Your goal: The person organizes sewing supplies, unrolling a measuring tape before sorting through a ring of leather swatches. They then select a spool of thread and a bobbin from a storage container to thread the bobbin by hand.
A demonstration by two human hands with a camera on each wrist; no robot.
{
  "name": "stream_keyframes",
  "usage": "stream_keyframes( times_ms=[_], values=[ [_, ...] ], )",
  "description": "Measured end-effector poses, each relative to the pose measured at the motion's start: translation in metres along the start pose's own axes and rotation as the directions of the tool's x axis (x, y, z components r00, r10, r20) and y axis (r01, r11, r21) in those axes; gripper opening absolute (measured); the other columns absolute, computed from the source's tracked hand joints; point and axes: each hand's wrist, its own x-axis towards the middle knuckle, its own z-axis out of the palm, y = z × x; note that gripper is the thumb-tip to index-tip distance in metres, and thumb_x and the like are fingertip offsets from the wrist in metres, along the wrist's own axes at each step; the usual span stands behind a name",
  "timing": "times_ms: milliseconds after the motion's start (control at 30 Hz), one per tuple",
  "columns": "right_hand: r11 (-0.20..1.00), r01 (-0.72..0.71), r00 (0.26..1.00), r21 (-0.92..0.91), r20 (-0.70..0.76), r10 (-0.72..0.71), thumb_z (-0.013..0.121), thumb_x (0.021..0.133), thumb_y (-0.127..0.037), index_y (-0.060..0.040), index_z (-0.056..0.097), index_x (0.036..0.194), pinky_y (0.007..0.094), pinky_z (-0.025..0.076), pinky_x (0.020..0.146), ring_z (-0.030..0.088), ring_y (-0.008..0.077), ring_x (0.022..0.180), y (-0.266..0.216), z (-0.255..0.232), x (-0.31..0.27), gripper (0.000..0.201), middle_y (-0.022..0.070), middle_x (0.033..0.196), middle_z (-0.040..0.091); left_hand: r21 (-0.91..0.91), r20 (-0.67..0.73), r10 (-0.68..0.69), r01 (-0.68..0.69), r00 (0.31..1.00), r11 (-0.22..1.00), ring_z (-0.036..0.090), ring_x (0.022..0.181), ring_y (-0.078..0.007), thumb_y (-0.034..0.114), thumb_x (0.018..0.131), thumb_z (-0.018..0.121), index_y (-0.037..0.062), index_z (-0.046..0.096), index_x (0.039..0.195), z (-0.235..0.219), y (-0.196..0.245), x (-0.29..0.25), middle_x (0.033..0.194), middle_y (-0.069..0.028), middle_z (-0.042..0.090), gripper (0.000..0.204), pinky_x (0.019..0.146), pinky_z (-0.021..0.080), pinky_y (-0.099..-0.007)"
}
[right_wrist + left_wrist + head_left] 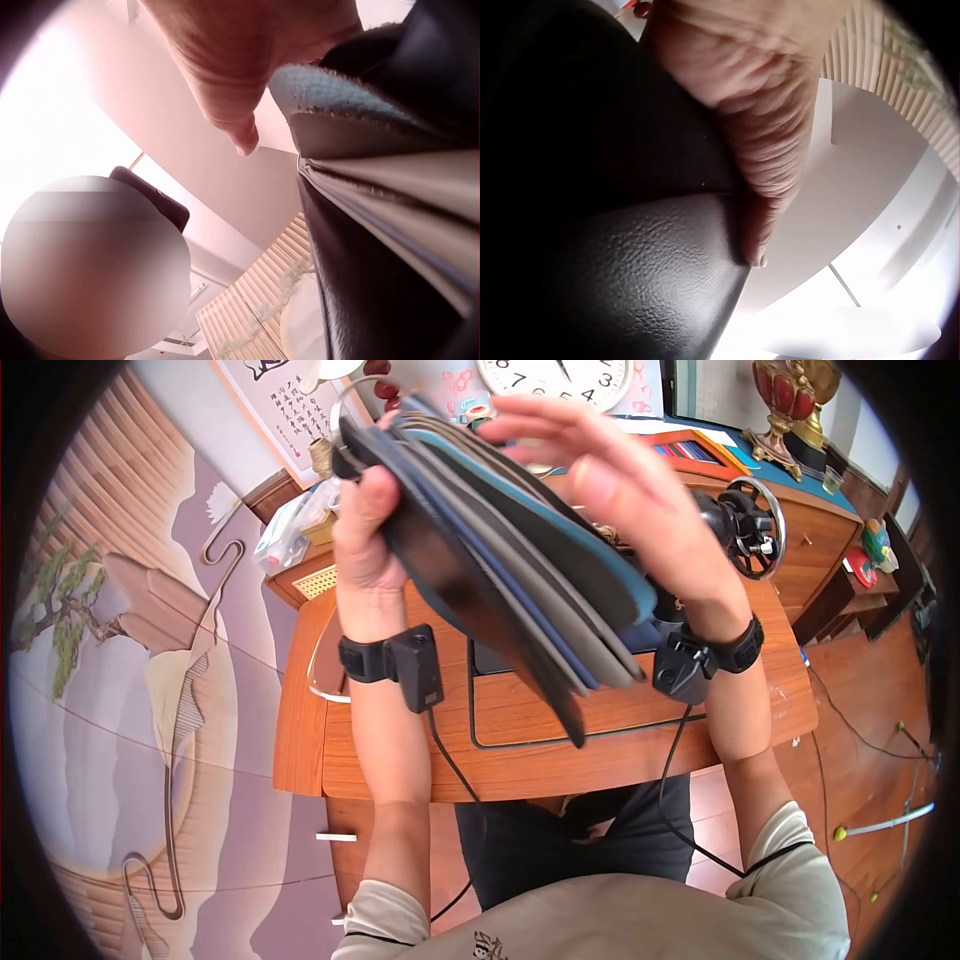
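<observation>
A thick bundle of leather swatches (500, 550) in black, grey and blue is held up over the desk, its layers fanned at the lower end. At its upper left end my left hand (372, 535) grips it, thumb over the dark outer piece. The left wrist view shows that thumb (759, 232) along the edge of grained black leather (652, 270). My right hand (640, 500) is raised beside the bundle's right side, fingers extended. In the right wrist view its thumb (244, 131) stands apart from the layered edges (375, 172).
Under the bundle is a wooden desk (390, 760) with a black-edged mat on it. Behind it stand a black machine with a handwheel (755, 525), a clear plastic box (285, 540) and a wall clock (555, 375). Cables run from both wrist cameras.
</observation>
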Motion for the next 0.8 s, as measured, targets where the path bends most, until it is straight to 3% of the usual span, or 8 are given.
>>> stream_keyframes(
  times_ms=[33,133,400,500,533,633,667,800],
  values=[
    [0.996,0.003,1.0,0.093,-0.03,0.0,0.066,0.087,-0.032,0.0005,0.036,0.137,0.0316,0.041,0.098,0.05,0.0215,0.117,0.009,0.011,0.001,0.066,0.0159,0.126,0.052,0.01,0.025,0.018,-0.018,1.0,1.0,0.063,0.096,-0.0204,0.022,0.078,0.076,-0.0005,0.049,0.122,0.006,0.006,0.003,0.109,-0.0106,0.062,0.056,0.086,0.053,-0.0322],
    [0.984,-0.042,0.995,-0.175,0.08,0.057,0.083,0.068,-0.037,0.0001,0.016,0.147,0.036,0.026,0.11,0.031,0.0263,0.136,0.005,0.026,-0.007,0.11,0.0171,0.147,0.03,0.283,-0.112,0.085,-0.05,0.99,0.958,0.065,0.087,-0.0176,0.014,0.078,0.074,-0.0007,0.055,0.111,0.033,0.016,0.0,0.098,-0.0087,0.065,0.041,0.082,0.052,-0.0294],
    [0.98,-0.127,0.979,-0.153,-0.177,0.099,0.074,0.079,-0.017,-0.0013,0.039,0.135,0.0313,0.044,0.096,0.054,0.0183,0.111,0.025,0.027,-0.003,0.068,0.0127,0.121,0.055,0.448,-0.115,0.118,-0.054,0.986,0.893,0.064,0.081,-0.0118,0.009,0.071,0.081,-0.0025,0.054,0.104,0.062,0.004,0.011,0.092,-0.0083,0.066,0.044,0.074,0.053,-0.0266],
    [0.972,-0.07,0.982,-0.225,-0.189,0.027,0.072,0.082,-0.015,0.0008,0.044,0.131,0.0295,0.045,0.092,0.056,0.0146,0.105,0.028,0.018,-0.003,0.059,0.0094,0.116,0.058,0.545,-0.275,0.045,0.117,0.961,0.83,0.063,0.08,-0.0179,0.022,0.082,0.074,-0.01,0.038,0.127,0.09,0.014,0.014,0.091,-0.0162,0.063,0.066,0.07,0.051,-0.0277],
    [0.965,-0.093,0.983,-0.243,-0.179,0.05,0.072,0.082,-0.015,0.0011,0.044,0.131,0.0296,0.046,0.091,0.056,0.0147,0.104,0.027,0.015,-0.003,0.058,0.0094,0.115,0.059,0.612,-0.09,0.097,-0.021,0.991,0.79,0.058,0.095,-0.0155,0.025,0.083,0.073,-0.0076,0.044,0.114,0.084,0.016,0.017,0.103,-0.0149,0.059,0.054,0.081,0.049,-0.0267],
    [0.923,-0.118,0.973,-0.366,-0.228,0.034,0.072,0.081,-0.016,0.0014,0.045,0.13,0.0293,0.047,0.089,0.058,0.0153,0.101,0.022,0.01,-0.003,0.059,0.01,0.112,0.06,0.668,-0.111,0.139,-0.03,0.984,0.743,0.057,0.101,-0.0228,0.03,0.082,0.072,-0.0095,0.04,0.12,0.092,0.024,0.005,0.106,-0.0196,0.057,0.064,0.089,0.046,-0.0316],
    [0.918,-0.117,0.972,-0.379,-0.233,0.028,0.073,0.081,-0.016,0.0014,0.045,0.13,0.0291,0.046,0.089,0.058,0.0156,0.102,0.021,0.009,-0.003,0.059,0.01,0.113,0.06,0.906,-0.102,0.219,0.0,0.97,0.422,0.057,0.105,-0.0285,0.036,0.081,0.072,-0.0107,0.036,0.125,0.099,0.028,0.012,0.11,-0.0254,0.056,0.073,0.091,0.045,-0.0343],
    [0.892,-0.179,0.948,-0.414,-0.315,0.044,0.07,0.083,-0.016,0.0022,0.048,0.127,0.0274,0.047,0.087,0.058,0.0148,0.099,0.017,0.004,-0.004,0.052,0.0095,0.111,0.06,0.942,-0.05,0.173,-0.011,0.984,0.337,0.049,0.118,-0.0423,0.044,0.081,0.068,-0.0105,0.032,0.13,0.093,0.03,-0.001,0.121,-0.0352,0.049,0.082,0.098,0.04,-0.0421]
  ],
)
